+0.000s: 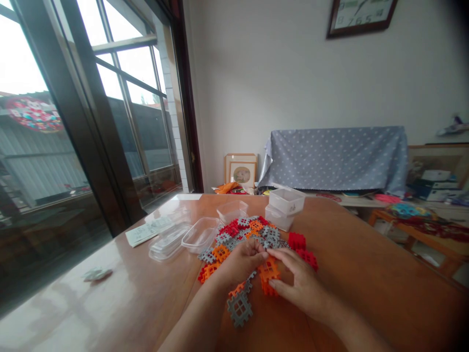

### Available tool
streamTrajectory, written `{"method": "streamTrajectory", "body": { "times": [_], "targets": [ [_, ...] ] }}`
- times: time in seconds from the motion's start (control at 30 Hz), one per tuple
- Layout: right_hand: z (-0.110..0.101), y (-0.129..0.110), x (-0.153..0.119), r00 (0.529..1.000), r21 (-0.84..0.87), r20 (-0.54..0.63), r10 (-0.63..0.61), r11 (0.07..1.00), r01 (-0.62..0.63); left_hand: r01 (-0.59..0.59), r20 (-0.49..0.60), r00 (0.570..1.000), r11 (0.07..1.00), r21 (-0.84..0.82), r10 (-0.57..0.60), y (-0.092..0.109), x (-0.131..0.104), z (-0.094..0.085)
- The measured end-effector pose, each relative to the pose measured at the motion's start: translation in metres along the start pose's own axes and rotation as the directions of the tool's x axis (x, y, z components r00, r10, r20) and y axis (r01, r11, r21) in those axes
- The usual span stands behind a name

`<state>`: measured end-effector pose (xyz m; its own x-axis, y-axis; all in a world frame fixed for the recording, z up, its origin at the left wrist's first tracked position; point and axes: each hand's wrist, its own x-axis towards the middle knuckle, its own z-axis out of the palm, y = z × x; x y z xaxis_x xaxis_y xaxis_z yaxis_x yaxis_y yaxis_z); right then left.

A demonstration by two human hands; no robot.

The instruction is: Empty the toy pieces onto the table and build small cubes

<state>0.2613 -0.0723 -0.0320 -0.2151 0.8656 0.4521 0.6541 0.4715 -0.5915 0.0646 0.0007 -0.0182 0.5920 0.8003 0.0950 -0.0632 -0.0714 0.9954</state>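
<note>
Orange waffle-shaped blocks (269,275) stand together on the table, with my right hand (302,281) holding them between thumb and fingers at their right side. My left hand (242,261) is closed just left of them, its fingertips pinched close to my right fingertips; what is in the pinch is too small to make out. Below my left hand lies a grey waffle block (240,309) with an orange one beside it. Beyond both hands spreads a pile of grey, orange and red blocks (271,235).
Clear plastic tubs (201,234) and lids (169,242) lie left of the pile, near a paper sheet (146,231). Stacked white containers (286,200) stand behind it. Red blocks (296,241) are at its right. A small crumpled packet (97,275) lies far left on the wooden table (146,298).
</note>
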Motion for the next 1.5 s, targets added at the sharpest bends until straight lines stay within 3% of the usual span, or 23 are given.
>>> {"method": "streamTrajectory", "body": {
  "times": [0.27, 0.57, 0.8, 1.0, 1.23, 1.5],
  "targets": [
    [-0.003, 0.008, 0.004, 0.997, -0.022, 0.044, 0.070, 0.997, -0.069, 0.079, -0.109, 0.992, 0.989, 0.122, -0.065, -0.004, 0.002, -0.003],
    [-0.006, 0.002, 0.002, 0.986, -0.077, 0.125, 0.110, 0.992, -0.101, 0.130, -0.040, 0.991, 0.983, 0.126, -0.126, -0.011, 0.004, -0.003],
    [-0.004, 0.005, 0.003, 0.981, -0.174, 0.137, 0.140, 0.978, -0.115, 0.153, -0.129, 0.983, 0.971, 0.185, -0.131, -0.027, 0.008, -0.008],
    [-0.003, 0.006, 0.000, 0.957, -0.197, 0.233, 0.174, 0.972, -0.129, 0.205, -0.140, 0.976, 0.914, 0.350, -0.166, -0.034, 0.008, -0.007],
    [-0.002, 0.012, -0.004, 0.937, -0.111, 0.266, 0.225, 0.973, -0.202, 0.195, -0.104, 0.981, 0.851, 0.487, -0.165, -0.023, 0.002, -0.005],
    [0.005, 0.016, -0.004, 0.943, -0.102, 0.280, 0.181, 0.982, -0.159, 0.216, -0.054, 0.975, 0.859, 0.464, -0.215, -0.027, 0.001, -0.003]
  ]
}}
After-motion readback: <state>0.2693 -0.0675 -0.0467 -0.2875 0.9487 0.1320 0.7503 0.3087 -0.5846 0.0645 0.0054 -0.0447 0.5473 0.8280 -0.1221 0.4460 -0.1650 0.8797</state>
